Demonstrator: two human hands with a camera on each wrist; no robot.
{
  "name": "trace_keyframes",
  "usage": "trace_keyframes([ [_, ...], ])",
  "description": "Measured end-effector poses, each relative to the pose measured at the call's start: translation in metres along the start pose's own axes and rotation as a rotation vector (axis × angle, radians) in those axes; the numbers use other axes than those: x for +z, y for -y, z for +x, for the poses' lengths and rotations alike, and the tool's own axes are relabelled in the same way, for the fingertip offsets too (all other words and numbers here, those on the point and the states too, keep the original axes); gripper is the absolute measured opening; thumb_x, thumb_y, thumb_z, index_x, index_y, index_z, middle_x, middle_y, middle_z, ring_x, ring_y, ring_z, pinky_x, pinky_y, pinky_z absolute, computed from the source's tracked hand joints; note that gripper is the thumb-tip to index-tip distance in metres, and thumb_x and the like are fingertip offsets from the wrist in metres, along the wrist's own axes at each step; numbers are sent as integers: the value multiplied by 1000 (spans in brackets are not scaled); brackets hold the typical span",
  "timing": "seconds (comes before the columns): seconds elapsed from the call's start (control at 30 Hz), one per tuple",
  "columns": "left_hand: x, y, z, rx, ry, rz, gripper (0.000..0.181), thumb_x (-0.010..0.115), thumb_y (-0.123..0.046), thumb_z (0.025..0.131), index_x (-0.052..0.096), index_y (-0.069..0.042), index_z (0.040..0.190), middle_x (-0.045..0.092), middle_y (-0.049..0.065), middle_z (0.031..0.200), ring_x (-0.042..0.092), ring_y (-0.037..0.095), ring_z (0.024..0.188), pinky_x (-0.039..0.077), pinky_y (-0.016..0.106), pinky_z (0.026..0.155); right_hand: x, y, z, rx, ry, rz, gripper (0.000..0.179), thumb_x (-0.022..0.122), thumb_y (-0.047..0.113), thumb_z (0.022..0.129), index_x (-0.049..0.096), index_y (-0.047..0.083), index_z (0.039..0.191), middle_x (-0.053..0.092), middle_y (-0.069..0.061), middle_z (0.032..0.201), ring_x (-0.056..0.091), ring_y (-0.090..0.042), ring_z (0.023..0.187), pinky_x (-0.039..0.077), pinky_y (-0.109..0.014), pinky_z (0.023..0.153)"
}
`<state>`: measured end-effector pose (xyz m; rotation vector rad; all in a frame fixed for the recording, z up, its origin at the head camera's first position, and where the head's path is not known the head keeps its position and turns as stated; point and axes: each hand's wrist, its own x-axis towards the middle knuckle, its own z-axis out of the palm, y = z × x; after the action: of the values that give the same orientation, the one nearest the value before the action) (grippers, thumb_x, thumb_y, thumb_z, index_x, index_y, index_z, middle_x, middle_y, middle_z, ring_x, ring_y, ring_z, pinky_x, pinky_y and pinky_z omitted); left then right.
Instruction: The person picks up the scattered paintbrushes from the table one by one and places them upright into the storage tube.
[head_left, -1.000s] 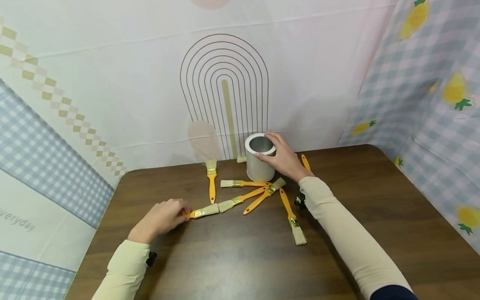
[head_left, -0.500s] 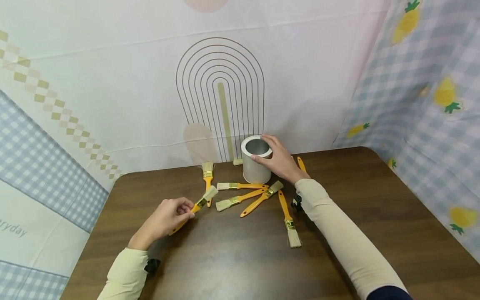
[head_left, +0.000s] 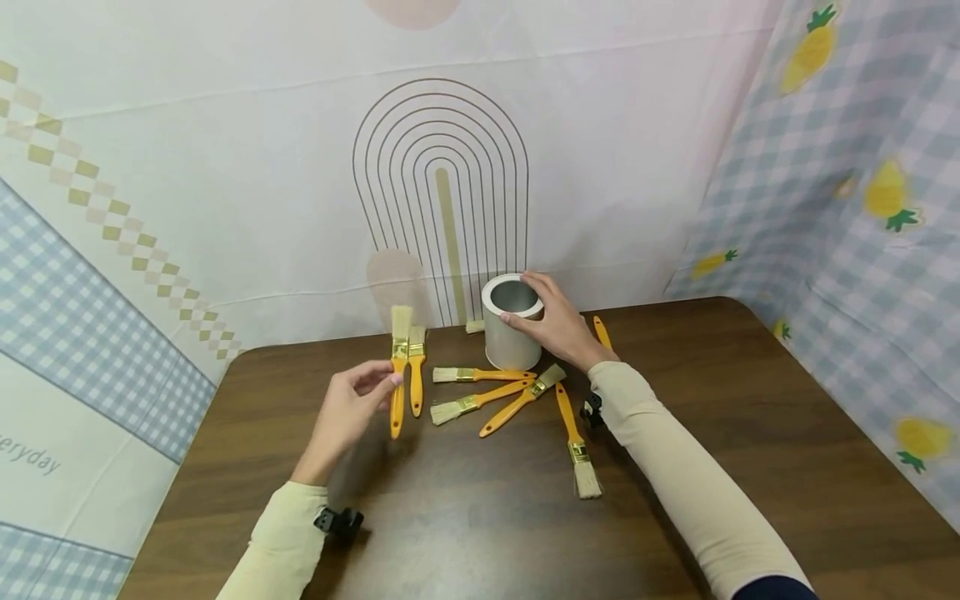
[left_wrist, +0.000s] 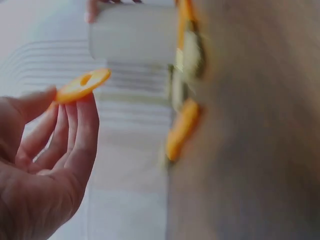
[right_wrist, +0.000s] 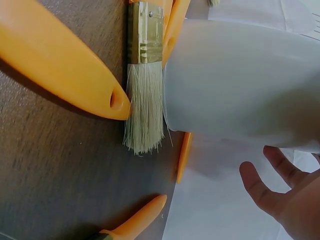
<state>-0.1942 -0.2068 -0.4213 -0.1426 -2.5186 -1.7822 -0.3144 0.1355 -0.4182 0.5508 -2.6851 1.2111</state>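
Observation:
My left hand (head_left: 347,417) pinches a paintbrush (head_left: 400,350) by its orange handle, bristles pointing up, raised over the table. In the left wrist view the handle end (left_wrist: 82,87), with its hole, sticks out past thumb and fingers. Near the back of the table stands a pale grey open-topped can (head_left: 513,340); its inside shows bare metal. My right hand (head_left: 558,327) grips the can's rim, thumb at the front and fingers behind. Loose paintbrushes lie around the can, one brush's bristles (right_wrist: 145,107) right beside its base in the right wrist view.
On the dark wooden table (head_left: 465,533) several brushes fan out in front of the can, and another brush (head_left: 417,371) lies left of them. A brush handle (head_left: 602,332) shows behind the right wrist. Printed cloth (head_left: 285,208) hangs along the table's back edge.
My left hand has picked the paintbrush up off the table, turned it bristles up and moved it toward the back. My right hand stays on the can.

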Motion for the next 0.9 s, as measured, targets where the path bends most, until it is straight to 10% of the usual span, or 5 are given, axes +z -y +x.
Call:
trace_keyframes([
  [0.47,35,-68,59,1,-7,-173,52,71,-16,103,53,6,146,66,23,133,71,28,114,63,35,85,2,-1,0,-6,-10,21,90,73,61,93,37,19,164,29,-3,170,40,-31,150,43,-58,114],
  [0.9,55,-104,108,72,-12,-263,52,72,-5,98,52,-2,146,64,9,112,71,18,94,64,36,78,4,-2,-1,-5,-21,25,88,73,59,94,38,18,164,30,-3,170,38,-29,151,42,-56,115],
])
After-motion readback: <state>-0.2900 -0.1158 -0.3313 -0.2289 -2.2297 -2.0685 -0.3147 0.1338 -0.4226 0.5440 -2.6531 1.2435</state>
